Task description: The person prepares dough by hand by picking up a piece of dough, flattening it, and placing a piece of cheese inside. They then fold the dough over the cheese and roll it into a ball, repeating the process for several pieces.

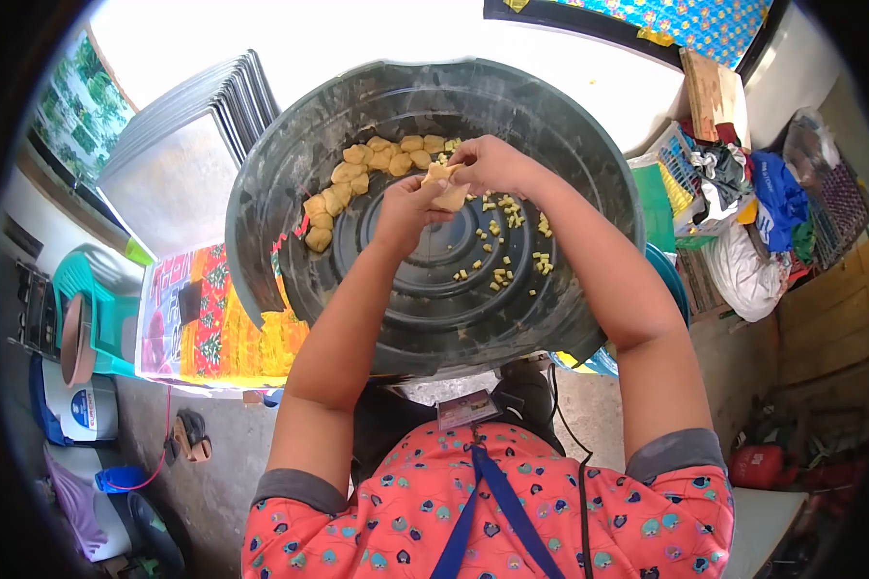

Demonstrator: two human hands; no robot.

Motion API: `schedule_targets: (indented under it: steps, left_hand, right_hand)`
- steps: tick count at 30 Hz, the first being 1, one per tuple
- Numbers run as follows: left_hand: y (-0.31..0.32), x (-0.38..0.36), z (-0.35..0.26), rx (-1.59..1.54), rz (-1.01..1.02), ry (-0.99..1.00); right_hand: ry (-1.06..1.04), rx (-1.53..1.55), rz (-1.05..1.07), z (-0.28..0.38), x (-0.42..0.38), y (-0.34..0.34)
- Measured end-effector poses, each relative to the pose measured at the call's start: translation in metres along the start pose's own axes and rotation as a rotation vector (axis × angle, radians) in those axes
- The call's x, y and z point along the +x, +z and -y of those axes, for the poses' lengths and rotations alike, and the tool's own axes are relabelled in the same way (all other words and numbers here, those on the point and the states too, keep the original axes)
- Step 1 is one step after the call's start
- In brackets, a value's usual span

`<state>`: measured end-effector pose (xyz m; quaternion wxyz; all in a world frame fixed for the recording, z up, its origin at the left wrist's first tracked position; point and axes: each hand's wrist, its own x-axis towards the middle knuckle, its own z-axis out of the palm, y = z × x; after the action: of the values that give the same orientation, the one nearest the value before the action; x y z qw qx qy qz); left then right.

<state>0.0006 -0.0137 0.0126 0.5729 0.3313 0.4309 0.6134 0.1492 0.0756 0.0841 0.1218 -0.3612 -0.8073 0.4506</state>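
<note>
A flattened piece of dough is between my two hands, above a large dark round basin. My left hand grips its left side with fingers closed. From the upper right, my right hand pinches the dough's upper edge. Several tan dough balls lie in a curved row along the basin's far left side. Small yellow-green cubes are scattered in loose clumps right of my hands, with more cubes partly hidden behind my right hand.
A stack of metal trays leans at the back left beside a table with a colourful cover. Green plastic chairs stand at the left. Cloths and bags are piled at the right, near a wooden board.
</note>
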Motion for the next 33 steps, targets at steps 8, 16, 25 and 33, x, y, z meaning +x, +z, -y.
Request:
schedule_targets:
  steps: [8,16,25,33]
  left_hand:
    - [-0.006,0.005,0.012,0.152,-0.028,0.092]
    - [-0.024,0.012,0.019,0.428,-0.201,0.231]
    - [-0.019,0.005,0.010,0.254,-0.197,0.208]
    - [-0.025,0.006,0.011,0.231,-0.206,0.212]
  right_hand:
    - [0.101,0.012,0.091,-0.021,-0.001,-0.016]
    - [0.324,-0.919,0.035,-0.130,0.019,-0.018]
    - [0.446,-1.081,0.209,-0.176,0.011,-0.011]
    - [0.501,-1.057,0.152,-0.171,0.006,-0.006]
